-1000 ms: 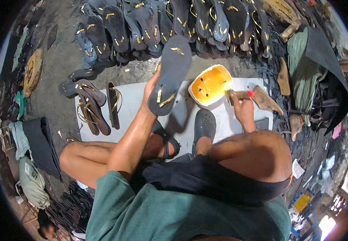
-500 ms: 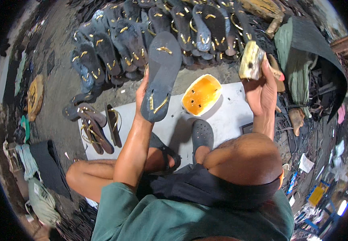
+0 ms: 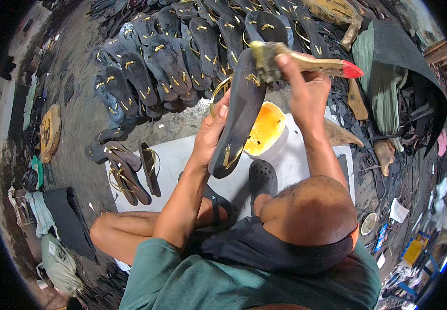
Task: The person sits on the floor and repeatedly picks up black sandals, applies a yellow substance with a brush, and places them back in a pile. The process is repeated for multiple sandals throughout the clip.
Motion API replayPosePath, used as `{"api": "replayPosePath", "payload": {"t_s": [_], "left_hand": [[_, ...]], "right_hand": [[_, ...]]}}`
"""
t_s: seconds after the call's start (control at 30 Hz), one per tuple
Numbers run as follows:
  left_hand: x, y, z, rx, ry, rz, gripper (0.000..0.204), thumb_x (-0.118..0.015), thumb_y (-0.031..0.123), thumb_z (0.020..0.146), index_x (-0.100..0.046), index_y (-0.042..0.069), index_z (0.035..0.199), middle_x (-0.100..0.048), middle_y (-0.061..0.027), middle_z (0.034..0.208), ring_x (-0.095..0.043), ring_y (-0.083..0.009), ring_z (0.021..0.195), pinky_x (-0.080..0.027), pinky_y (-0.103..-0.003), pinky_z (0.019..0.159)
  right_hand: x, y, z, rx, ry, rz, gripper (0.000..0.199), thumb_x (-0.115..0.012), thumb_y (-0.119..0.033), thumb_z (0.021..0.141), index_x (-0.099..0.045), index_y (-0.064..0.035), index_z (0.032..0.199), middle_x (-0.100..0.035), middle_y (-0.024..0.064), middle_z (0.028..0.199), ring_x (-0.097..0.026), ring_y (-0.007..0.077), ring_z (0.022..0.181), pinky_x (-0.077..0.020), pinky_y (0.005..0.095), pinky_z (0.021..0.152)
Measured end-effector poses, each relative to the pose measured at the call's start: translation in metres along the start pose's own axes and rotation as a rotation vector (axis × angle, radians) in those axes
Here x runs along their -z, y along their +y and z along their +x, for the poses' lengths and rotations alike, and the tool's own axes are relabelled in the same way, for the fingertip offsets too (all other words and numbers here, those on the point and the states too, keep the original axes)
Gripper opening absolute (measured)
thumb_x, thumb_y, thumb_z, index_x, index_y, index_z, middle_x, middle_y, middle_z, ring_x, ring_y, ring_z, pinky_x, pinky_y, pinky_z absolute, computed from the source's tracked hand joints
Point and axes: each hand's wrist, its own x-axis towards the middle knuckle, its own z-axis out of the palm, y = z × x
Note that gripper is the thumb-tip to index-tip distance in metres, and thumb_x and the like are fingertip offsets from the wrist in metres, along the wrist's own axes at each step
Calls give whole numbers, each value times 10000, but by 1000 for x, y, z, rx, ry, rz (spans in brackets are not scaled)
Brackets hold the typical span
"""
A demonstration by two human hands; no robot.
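Note:
My left hand (image 3: 210,137) is closed on the edge of a black flip-flop (image 3: 240,121), held tilted with its underside up. Short gold strap ends show on that underside, and a gold strap loops out behind it on the left. In my right hand (image 3: 306,85) is a brush (image 3: 332,66) with a pale wooden handle and a red tip. Its yellowish, matted head touches the flip-flop's far end or hangs just over it; I cannot tell which. Below and between my hands sits a whitish tub (image 3: 280,142) with yellow-orange stuff and dark specks inside, partly hidden by the flip-flop.
Rows of black flip-flops (image 3: 169,67) with gold strap ends lie beyond my hands. Several more pairs (image 3: 128,173) rest at the left of the white sheet (image 3: 298,165). A rolled black sheet (image 3: 406,67) stands at the right, near wooden pieces (image 3: 356,101).
My right hand has swung left, bringing the brush from apart to the flip-flop's far end. My left hand has shifted right and tilted the flip-flop further.

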Motion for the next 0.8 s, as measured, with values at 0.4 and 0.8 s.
{"api": "replayPosePath", "payload": {"t_s": [0.4,0.8], "left_hand": [[17,0,-16,-16,-11,-236,505,-409,305,1069,-363,46,1501,-578,-114,1352,-598,-188,1187,-478,-357,1031],[32,19,-14,-63,-188,-580,523,-453,351,1049,-394,32,1460,-528,-155,1398,-565,-266,1241,-462,-418,1060]], "right_hand": [[-5,-20,36,176,20,-178,331,-734,-294,886,-743,1,1034,-746,110,944,-680,156,864,-519,313,782],[-5,-30,-20,125,48,72,273,-710,-214,923,-695,34,1037,-677,32,900,-573,102,796,-461,261,734]]}}
